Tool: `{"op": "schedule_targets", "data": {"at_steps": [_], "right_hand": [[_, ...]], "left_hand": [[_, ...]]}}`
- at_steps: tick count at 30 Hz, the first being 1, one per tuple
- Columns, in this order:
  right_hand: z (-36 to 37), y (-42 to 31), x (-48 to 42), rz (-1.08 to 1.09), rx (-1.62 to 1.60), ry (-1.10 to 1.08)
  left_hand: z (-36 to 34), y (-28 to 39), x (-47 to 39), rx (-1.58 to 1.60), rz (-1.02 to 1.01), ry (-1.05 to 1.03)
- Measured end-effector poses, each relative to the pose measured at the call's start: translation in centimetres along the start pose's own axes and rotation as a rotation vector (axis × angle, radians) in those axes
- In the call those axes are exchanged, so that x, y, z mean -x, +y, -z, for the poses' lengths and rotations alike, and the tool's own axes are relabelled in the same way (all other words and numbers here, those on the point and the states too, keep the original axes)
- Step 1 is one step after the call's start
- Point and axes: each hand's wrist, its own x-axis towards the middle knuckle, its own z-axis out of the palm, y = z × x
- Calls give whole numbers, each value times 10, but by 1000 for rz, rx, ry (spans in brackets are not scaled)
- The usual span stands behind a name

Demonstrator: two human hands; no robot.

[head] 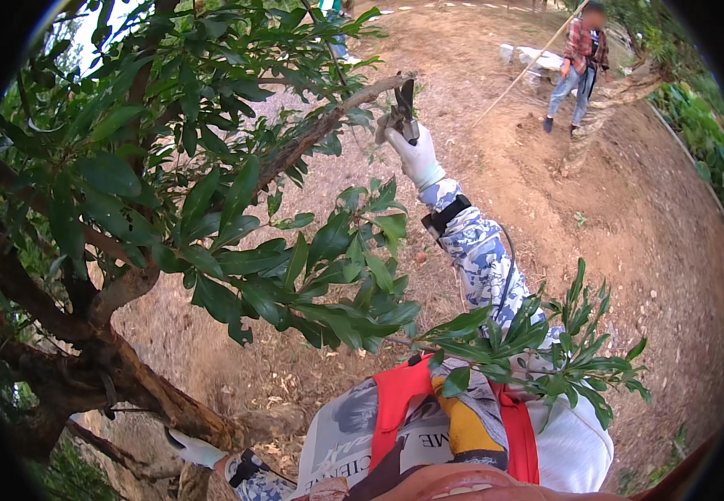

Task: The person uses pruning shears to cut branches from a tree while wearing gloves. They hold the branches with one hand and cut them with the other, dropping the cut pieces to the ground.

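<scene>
In the upper middle my right hand [417, 150], in a white work glove with grey fingers, is closed around a pair of pruning shears [405, 100]. Their dark blades point up to the cut-looking end of a bare tree branch [337, 113]; whether they touch it is unclear. My left hand [197, 448], also gloved in white, is at the lower left, up against the thick tree trunk [167, 401]. Its fingers are mostly hidden, so its grip cannot be made out. Between my arms spreads a leafy branch [337, 275].
A leafy twig [525, 357] crosses close before my chest and right arm. A person [581, 62] in a checked shirt stands at the upper right, near a long pole [525, 69] and a leaning trunk [619, 94]. Another person's legs [339, 47] show beyond the leaves. Dry soil [587, 232] slopes below.
</scene>
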Motion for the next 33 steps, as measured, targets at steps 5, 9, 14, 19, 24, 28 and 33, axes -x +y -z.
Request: {"op": "schedule_targets", "data": {"at_steps": [5, 9, 14, 19, 24, 28, 33], "right_hand": [[0, -11, 9, -47, -36, -31], [6, -18, 20, -76, -13, -12], [4, -36, 29, -145, -41, 15], [1, -60, 40, -204, 4, 37], [10, -83, 36, -387, 100, -2], [15, -107, 40, -452, 264, -2], [10, -135, 45, -544, 240, -35]], "left_hand": [[-1, 0, 0, 0, -1, 14], [-1, 3, 1, -18, -8, 11], [-3, -5, -3, 28, -26, -7], [-1, -5, -4, 54, -39, -21], [-3, -2, -3, 88, 15, -22], [-5, -7, -6, 62, -35, -14], [-6, -18, -13, 62, -81, -24]]}}
